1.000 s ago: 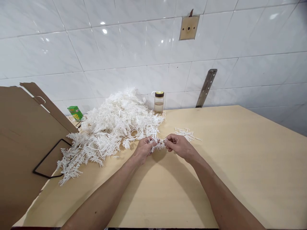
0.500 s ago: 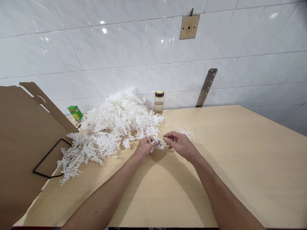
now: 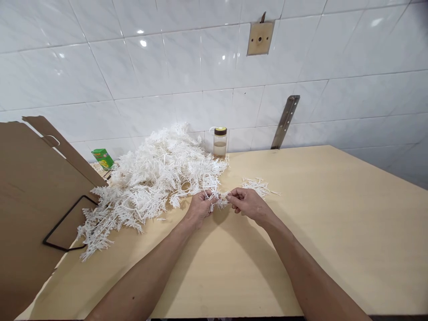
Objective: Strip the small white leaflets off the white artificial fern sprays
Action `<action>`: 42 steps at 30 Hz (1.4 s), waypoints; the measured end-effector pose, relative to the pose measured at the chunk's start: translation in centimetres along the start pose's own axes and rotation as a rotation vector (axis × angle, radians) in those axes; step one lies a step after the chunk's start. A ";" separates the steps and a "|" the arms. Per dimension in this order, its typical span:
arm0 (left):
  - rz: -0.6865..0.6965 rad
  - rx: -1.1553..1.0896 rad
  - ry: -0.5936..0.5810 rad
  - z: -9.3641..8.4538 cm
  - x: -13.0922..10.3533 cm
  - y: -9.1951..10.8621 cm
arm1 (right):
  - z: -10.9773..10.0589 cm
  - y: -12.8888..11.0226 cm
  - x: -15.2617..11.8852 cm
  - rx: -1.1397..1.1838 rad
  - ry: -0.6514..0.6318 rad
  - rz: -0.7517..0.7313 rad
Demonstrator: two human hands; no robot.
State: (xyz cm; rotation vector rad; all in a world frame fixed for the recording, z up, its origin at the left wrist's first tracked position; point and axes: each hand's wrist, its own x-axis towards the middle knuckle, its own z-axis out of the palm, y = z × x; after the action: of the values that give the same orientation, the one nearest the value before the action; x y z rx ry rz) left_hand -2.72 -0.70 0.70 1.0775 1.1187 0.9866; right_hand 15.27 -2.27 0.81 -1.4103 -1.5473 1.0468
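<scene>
My left hand (image 3: 199, 207) is closed around a small white plastic sprig (image 3: 220, 203), whose thin branched tips stick out to the right. From the other side my right hand (image 3: 246, 203) pinches the tips of that sprig between thumb and forefinger. A large heap of white branching plastic sprigs (image 3: 157, 165) lies to the left and behind my left hand. Beyond my right hand is a small scatter of short white pieces (image 3: 259, 186). The inner fingers of my left hand are partly hidden.
A clear bottle (image 3: 220, 143) with a dark lid stands at the back by the tiled wall (image 3: 180, 71). Left are a green carton (image 3: 102, 159), a cardboard box (image 3: 33, 205) and a black wire frame (image 3: 55, 245). A metal bracket (image 3: 286, 122) rises behind the wooden table (image 3: 334, 232).
My right hand has moved slightly down and left, and its fingers have closed on the sprig's tips. My left hand keeps its hold. The view has shifted a little.
</scene>
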 end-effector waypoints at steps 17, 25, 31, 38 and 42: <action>-0.022 0.094 -0.091 0.3 -0.5 0.4 | 1.0 0.8 0.4 -0.222 0.092 -0.131; -0.030 0.097 -0.164 0.2 -0.6 0.6 | 1.0 0.2 0.2 -0.243 0.161 -0.093; 0.034 0.078 -0.011 0.4 -0.4 0.0 | 1.0 -0.2 0.1 -0.307 0.141 -0.085; 0.047 0.119 0.050 0.5 0.0 -0.7 | 1.3 0.1 0.2 -0.340 0.122 -0.118; 0.148 0.102 0.087 0.7 0.0 -1.0 | 2.1 0.2 0.5 -0.573 0.221 -0.191</action>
State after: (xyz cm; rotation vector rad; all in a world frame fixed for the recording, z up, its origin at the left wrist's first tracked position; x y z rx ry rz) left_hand -2.03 -1.03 -0.16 1.2234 1.1833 1.1119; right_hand 13.39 -1.87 -0.14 -1.6413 -1.8497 0.3216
